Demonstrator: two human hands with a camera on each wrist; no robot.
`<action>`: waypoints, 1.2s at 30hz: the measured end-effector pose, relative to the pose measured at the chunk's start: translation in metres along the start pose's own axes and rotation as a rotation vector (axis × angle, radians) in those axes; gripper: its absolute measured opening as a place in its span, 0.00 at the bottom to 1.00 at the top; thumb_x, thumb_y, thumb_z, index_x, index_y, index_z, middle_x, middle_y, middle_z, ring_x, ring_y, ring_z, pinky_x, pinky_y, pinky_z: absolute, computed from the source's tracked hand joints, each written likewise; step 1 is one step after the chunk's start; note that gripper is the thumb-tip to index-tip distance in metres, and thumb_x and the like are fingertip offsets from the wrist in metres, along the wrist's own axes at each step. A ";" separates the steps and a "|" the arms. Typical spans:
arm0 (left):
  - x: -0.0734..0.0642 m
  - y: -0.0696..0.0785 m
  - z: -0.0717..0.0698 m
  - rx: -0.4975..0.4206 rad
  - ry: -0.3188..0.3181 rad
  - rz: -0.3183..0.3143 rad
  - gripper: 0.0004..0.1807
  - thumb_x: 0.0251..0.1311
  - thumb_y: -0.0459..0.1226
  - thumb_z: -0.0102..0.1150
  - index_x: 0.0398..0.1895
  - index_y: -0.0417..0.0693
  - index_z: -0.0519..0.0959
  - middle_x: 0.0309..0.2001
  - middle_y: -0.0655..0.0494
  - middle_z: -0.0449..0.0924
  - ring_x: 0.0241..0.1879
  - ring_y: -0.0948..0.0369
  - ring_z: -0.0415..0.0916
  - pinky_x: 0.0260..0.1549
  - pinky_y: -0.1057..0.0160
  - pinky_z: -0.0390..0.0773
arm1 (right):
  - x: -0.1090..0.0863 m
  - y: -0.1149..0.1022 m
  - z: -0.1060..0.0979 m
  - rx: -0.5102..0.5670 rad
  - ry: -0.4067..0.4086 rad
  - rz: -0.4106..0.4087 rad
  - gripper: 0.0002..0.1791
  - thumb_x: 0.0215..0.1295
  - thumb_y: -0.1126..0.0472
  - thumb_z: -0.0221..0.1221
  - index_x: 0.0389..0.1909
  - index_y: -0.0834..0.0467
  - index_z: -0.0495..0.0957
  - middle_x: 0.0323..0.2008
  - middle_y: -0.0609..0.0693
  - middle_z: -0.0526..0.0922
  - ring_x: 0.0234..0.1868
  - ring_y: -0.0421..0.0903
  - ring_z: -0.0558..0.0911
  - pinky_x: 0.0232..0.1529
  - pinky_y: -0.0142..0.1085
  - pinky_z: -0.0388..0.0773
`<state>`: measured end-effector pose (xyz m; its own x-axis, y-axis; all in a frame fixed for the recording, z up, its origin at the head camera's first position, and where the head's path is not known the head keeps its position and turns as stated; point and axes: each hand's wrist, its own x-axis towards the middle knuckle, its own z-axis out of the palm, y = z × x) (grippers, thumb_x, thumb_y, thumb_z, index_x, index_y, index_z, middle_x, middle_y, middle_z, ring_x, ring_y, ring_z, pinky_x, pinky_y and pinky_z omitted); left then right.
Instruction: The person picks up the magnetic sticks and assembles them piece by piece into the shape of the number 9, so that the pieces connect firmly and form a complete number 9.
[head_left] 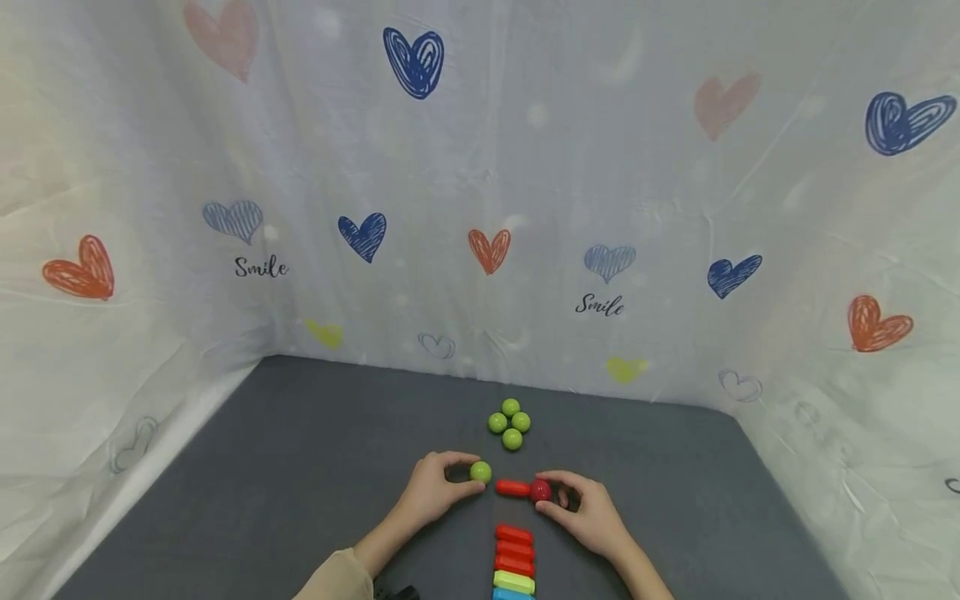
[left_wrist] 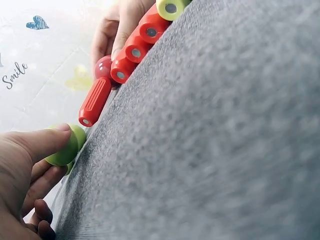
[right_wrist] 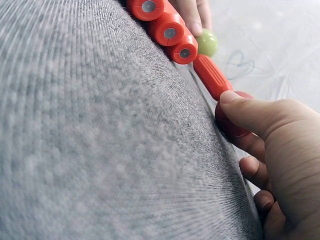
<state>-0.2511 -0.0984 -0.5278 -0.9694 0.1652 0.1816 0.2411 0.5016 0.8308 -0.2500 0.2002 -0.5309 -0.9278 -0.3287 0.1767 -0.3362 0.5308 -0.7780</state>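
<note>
My left hand (head_left: 438,486) pinches a green ball (head_left: 481,472) between thumb and fingers, just above or on the grey cloth; which of the two I cannot tell. In my right hand (head_left: 588,510) a red ball (head_left: 540,490) is pinched the same way. A short red magnetic rod (head_left: 513,488) touches the red ball and points toward the green one, with a small gap between. The rod's free end shows a metal disc in the left wrist view, where the left hand (left_wrist: 20,175) is close to it. The right wrist view shows the thumb pressed on the red ball (right_wrist: 231,120).
Several loose green balls (head_left: 512,438) form a cluster beyond the hands. Nearer me lies a row of rods side by side: red ones (head_left: 514,550), a yellow-green one (head_left: 513,582) and a blue one (head_left: 513,594). A white curtain with hearts (head_left: 489,250) surrounds the grey surface (head_left: 337,433).
</note>
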 end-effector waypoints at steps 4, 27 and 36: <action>-0.004 0.001 0.001 -0.001 -0.014 -0.003 0.22 0.57 0.48 0.80 0.54 0.54 0.90 0.55 0.54 0.89 0.58 0.47 0.81 0.57 0.40 0.77 | -0.001 0.001 0.001 -0.002 -0.003 0.008 0.20 0.62 0.51 0.77 0.54 0.50 0.88 0.25 0.42 0.74 0.26 0.34 0.71 0.28 0.29 0.65; -0.009 0.005 0.003 -0.040 -0.057 -0.005 0.22 0.56 0.48 0.81 0.54 0.54 0.91 0.54 0.54 0.89 0.60 0.48 0.82 0.58 0.41 0.80 | 0.001 0.000 0.001 -0.009 0.008 0.022 0.20 0.62 0.51 0.77 0.54 0.49 0.88 0.25 0.42 0.74 0.26 0.35 0.71 0.28 0.29 0.65; -0.009 0.005 0.005 -0.018 -0.054 0.007 0.22 0.57 0.48 0.81 0.54 0.54 0.91 0.53 0.57 0.89 0.57 0.51 0.82 0.55 0.43 0.79 | 0.001 -0.001 0.001 -0.016 0.016 0.011 0.20 0.62 0.51 0.77 0.53 0.49 0.88 0.26 0.41 0.75 0.27 0.35 0.72 0.30 0.29 0.67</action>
<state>-0.2412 -0.0931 -0.5275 -0.9638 0.2144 0.1587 0.2461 0.4849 0.8392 -0.2504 0.1990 -0.5306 -0.9339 -0.3102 0.1780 -0.3283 0.5465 -0.7704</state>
